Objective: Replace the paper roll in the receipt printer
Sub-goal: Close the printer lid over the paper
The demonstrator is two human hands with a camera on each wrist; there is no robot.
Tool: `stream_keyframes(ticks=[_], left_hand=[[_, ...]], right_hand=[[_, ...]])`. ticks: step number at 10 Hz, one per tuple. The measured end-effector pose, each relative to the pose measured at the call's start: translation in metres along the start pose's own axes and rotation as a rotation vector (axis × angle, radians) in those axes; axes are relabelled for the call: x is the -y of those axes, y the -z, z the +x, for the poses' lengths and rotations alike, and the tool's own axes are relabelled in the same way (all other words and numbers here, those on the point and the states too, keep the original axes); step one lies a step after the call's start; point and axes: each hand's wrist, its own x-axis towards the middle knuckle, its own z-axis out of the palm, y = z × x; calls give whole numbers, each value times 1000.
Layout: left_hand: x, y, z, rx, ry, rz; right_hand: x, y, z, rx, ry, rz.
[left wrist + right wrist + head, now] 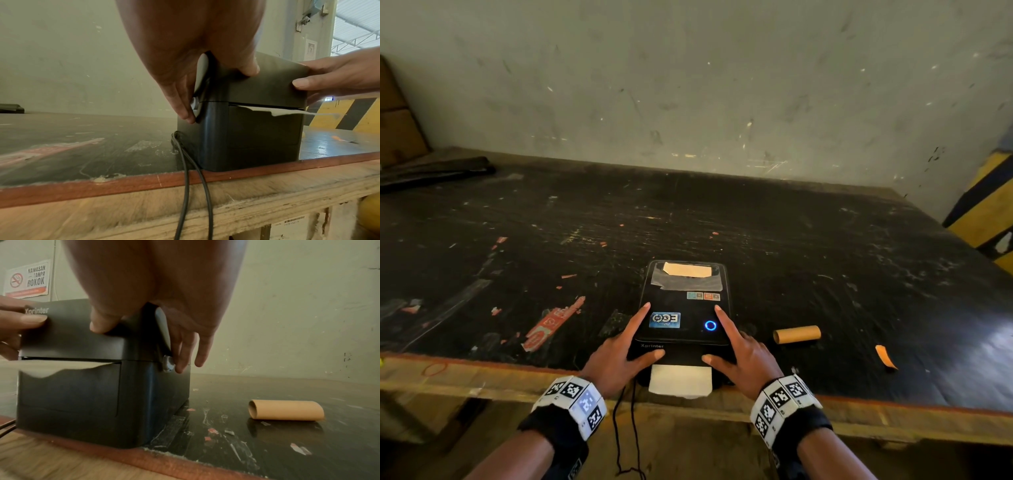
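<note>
The black receipt printer (681,318) stands at the table's front edge with its lid down and a blue ring light (710,325) lit. A strip of white paper (680,380) sticks out of its front slot. My left hand (631,337) lies on the lid's left corner: index finger on top, thumb on the front, other fingers down the side by a silver button (194,103). My right hand (729,337) mirrors it at the right corner, its fingers beside the right silver button (168,365). An empty brown cardboard core (796,334) lies on the table to the printer's right.
Two black cables (625,428) hang over the table's front edge left of the printer. An orange paper scrap (885,356) lies near the right front edge. A flat black object (434,171) sits at the back left, and a yellow-and-black barrier (986,212) stands at the right.
</note>
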Motion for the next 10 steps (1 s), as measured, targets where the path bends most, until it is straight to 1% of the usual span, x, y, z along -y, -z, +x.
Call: stream_keyframes(ticks=[2,6,10], left_hand=[[0,1,1,8,12,-5],[5,2,0,28,-32,-67],[3,3,0,53,-10,-41]], right_hand=[[2,1,0,18,-13,2],[5,4,-3,28,-19,60],[9,6,-4,53,-42,100]])
